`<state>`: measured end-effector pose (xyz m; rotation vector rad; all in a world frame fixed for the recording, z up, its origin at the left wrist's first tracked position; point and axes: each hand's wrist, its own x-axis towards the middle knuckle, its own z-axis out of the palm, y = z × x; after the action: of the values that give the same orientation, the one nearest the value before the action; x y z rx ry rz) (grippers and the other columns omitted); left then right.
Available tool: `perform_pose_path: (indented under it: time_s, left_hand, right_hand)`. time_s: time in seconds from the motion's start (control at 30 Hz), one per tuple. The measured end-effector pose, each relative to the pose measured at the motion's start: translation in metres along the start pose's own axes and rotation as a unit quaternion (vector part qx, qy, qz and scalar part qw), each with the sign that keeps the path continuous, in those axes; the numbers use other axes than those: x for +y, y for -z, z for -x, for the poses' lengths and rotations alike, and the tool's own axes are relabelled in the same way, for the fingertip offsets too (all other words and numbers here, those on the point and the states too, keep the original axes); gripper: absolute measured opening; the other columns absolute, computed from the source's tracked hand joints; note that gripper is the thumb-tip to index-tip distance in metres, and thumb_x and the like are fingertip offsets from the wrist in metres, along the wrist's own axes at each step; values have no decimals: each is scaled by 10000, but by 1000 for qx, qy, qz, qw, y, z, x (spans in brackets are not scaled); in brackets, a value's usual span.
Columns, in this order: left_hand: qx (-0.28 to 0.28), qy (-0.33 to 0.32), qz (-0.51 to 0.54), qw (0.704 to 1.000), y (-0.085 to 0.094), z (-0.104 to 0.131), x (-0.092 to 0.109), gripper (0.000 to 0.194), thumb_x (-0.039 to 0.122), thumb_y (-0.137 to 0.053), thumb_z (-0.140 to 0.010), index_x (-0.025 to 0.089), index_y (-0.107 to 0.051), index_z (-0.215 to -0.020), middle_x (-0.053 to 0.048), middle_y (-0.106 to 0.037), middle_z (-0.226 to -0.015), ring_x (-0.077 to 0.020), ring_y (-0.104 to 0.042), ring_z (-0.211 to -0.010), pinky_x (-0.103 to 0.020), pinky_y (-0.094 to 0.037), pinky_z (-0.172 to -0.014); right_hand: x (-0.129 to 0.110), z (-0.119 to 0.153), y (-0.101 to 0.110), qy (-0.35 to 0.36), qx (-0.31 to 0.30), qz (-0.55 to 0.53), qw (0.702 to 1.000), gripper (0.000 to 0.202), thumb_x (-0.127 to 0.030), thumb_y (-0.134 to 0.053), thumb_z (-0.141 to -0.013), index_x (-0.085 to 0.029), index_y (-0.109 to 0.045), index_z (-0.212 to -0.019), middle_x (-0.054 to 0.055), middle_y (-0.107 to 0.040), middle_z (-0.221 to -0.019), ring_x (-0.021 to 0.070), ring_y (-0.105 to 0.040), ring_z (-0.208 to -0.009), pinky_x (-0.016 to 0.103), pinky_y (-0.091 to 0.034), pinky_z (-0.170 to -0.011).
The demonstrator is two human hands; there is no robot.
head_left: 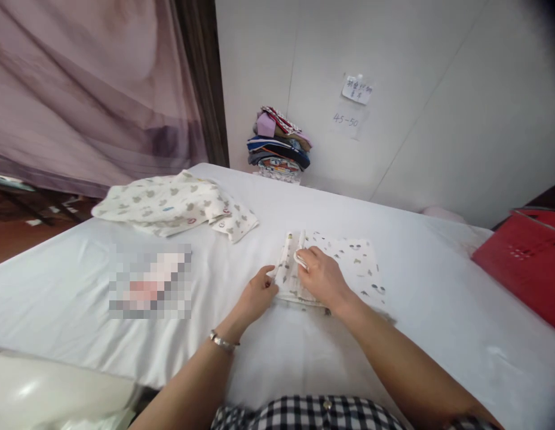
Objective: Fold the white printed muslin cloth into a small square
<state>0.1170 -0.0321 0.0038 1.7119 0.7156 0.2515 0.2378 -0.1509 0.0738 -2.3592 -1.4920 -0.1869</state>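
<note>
A white cloth with small printed figures [358,263] lies folded flat on the white-covered table [277,209]. Its left part is turned over in narrow folds. My left hand [258,292] is at the cloth's left edge, fingers curled and pinching that edge. Over the folds, my right hand [319,272] is closed on a gathered bit of the same cloth, its fingertips partly hidden behind the knuckles. A second patterned cloth [169,200], white with grey-green shapes, lies loosely crumpled at the table's back left.
A pixelated pinkish item [152,283] lies at left. Behind the table's far edge stands a stack of folded clothes [279,146] against the wall. A red bag [523,257] sits at right. A purple curtain [98,89] hangs at left.
</note>
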Motion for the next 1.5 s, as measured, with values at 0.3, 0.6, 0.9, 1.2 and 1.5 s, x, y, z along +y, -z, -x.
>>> perform_pose_path:
  time_s: [0.3,0.6,0.9,1.2,1.5]
  left_hand:
    - [2,14,11,1000,0,-1,-1,550,161,-488,-705,162,-429,-1251,45,-487,-661,-90,-464,-514,-194,-404,-442]
    - [-1,18,46,999,-1,1,3,532,164,-501,-707,153,-443,-1235,15,-532,-675,-113,-512,-564,-194,-426,-456]
    - [8,48,74,996,0,7,21,648,520,-595,-711,151,-474,-1229,-57,-609,-838,-169,-575,-702,-243,-483,-503]
    - [29,86,134,987,-8,-1,23,471,311,-582,-667,165,-552,-1114,-39,-594,-816,-142,-548,-669,-220,-455,-494]
    - [-93,72,257,959,-6,3,63,229,313,-567,-681,161,-611,-846,15,-539,-698,-80,-477,-604,-149,-373,-471]
  right_hand:
    - [-19,-1,-36,41,-89,-23,995,169,-116,-452,-793,-196,-559,-896,26,-535,-896,143,-517,-763,246,-334,-601]
    - [-27,5,-27,45,-133,-13,990,348,-137,-441,-830,-177,-499,-1170,100,-567,-1002,211,-554,-882,299,-429,-673]
    - [4,54,-12,80,-32,-158,984,753,-263,-509,-837,-231,-81,-1456,101,-348,-1431,222,-368,-1278,407,-371,-998]
    - [95,135,-2,-50,60,132,988,585,-193,-442,-845,-161,-280,-1407,141,-394,-1398,282,-280,-1324,535,-194,-1067]
    - [109,147,7,-102,99,48,989,681,-339,-495,-843,-174,-194,-1432,149,-395,-1386,273,-369,-1268,454,-353,-995]
